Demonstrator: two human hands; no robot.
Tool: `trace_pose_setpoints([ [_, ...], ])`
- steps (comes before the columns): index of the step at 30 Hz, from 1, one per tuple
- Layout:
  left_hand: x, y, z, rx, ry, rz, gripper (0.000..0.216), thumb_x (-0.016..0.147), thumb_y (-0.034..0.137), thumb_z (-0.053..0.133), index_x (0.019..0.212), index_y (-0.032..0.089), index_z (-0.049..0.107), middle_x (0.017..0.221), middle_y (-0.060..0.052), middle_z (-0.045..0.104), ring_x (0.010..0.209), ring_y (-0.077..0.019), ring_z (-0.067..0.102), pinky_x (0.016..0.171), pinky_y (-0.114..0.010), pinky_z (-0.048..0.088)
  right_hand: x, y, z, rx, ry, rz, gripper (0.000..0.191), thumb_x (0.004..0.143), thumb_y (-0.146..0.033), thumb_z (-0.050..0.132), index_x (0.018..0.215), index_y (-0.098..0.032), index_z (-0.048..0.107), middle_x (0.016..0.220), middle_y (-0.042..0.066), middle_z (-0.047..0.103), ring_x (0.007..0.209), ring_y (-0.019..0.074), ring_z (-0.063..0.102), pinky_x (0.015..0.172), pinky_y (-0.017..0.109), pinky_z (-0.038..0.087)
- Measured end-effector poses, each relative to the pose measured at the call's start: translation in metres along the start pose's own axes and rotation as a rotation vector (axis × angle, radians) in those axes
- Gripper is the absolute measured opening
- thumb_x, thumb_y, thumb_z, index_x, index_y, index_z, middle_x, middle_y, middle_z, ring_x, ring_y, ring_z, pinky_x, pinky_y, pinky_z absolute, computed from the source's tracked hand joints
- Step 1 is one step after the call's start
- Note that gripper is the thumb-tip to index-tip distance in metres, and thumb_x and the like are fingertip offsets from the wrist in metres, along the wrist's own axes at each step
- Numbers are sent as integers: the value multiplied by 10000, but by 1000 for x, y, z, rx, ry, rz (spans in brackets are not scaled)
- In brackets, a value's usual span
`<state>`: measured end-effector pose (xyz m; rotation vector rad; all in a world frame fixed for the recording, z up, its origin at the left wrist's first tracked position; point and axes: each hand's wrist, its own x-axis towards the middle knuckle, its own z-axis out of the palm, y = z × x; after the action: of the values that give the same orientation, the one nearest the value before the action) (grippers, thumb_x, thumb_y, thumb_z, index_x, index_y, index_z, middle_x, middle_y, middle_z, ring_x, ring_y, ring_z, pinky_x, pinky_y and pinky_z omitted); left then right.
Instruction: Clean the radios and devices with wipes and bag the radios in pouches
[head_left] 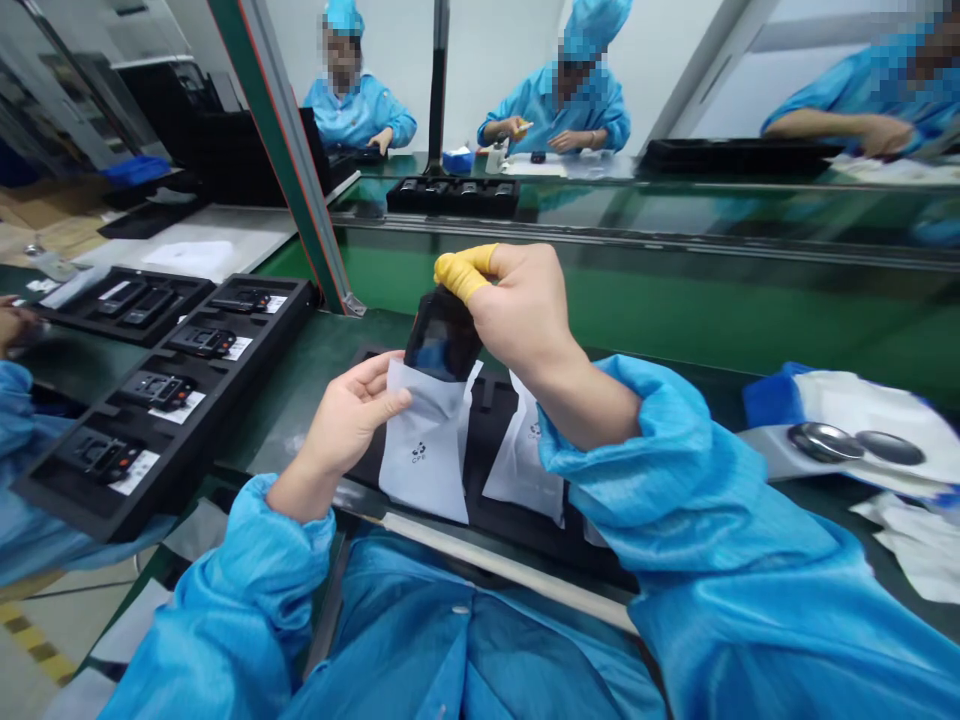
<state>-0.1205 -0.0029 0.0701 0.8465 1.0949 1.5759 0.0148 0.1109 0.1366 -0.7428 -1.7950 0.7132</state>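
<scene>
My right hand (517,310), with a yellow finger cot on one finger, pinches a small black device (442,335) from above, its lower end inside the mouth of a white pouch (427,440). My left hand (352,415) grips that pouch at its upper left edge, fingers closed on it. A second white pouch (525,455) lies just to the right on a black tray (487,420) in front of me. Both arms wear blue sleeves.
A long black tray (161,400) with several black devices stands at the left, another tray (124,305) behind it. Across the green conveyor (675,290) sit three people in blue. At the right lie white cloths (870,420) with two dark discs.
</scene>
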Motion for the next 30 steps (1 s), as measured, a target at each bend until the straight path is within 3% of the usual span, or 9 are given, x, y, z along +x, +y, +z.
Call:
trace_pose_setpoints([
  [9,4,-1,15,12,5,67,650,553,383,852,1127,170,635,960,-90,739,950,-268,681,799,-347,543,-15,0,10,-43,-86,102,246,811,-390,621,714,-193,732,720,16,708,712,178,639,701,322,482],
  [13,4,-1,16,68,85,57,816,525,420,854,1234,145,555,833,-48,738,838,-221,691,741,-295,531,-19,0,10,-58,-79,115,207,806,-356,624,729,-202,739,753,13,722,729,177,645,692,307,474],
  [16,5,2,15,95,76,31,900,506,408,862,1289,151,500,719,-7,713,671,-169,672,635,-250,506,-18,3,17,-54,-68,136,238,823,-390,602,753,-208,738,760,10,722,739,170,646,706,300,475],
  [19,9,6,10,81,108,90,948,510,368,870,1336,174,448,602,48,654,525,-120,611,545,-216,458,-20,5,29,-85,-206,162,243,846,-385,576,777,-214,734,793,11,723,795,177,648,745,305,476],
  [22,15,5,2,40,213,177,980,467,357,891,1325,173,454,643,35,681,576,-127,638,606,-225,489,-21,7,38,-74,-379,171,222,856,-369,568,902,-216,723,894,24,723,909,191,639,816,318,472],
  [24,18,3,-5,17,281,260,1005,458,353,898,1335,179,440,788,-13,732,740,-160,686,727,-255,518,-21,9,41,33,-452,255,393,827,-394,613,1166,-195,629,983,53,713,936,188,634,825,314,483],
  [26,19,0,-13,16,319,359,984,514,358,881,1361,195,410,887,-37,745,867,-180,693,811,-276,516,-23,14,40,170,-561,392,824,708,-383,740,1410,-147,379,1018,85,701,886,184,643,765,301,511],
  [28,20,-1,-19,39,314,455,941,575,374,854,1379,213,391,929,-46,748,901,-183,696,815,-272,521,-28,19,40,301,-666,495,1170,548,-294,843,1487,-118,168,961,74,703,796,180,646,675,290,529],
  [30,20,0,-23,79,269,524,921,601,383,843,1385,228,386,969,-61,747,918,-187,698,781,-253,533,-34,23,43,452,-670,520,1201,480,-217,850,1479,-134,188,883,31,701,730,169,644,629,282,536],
])
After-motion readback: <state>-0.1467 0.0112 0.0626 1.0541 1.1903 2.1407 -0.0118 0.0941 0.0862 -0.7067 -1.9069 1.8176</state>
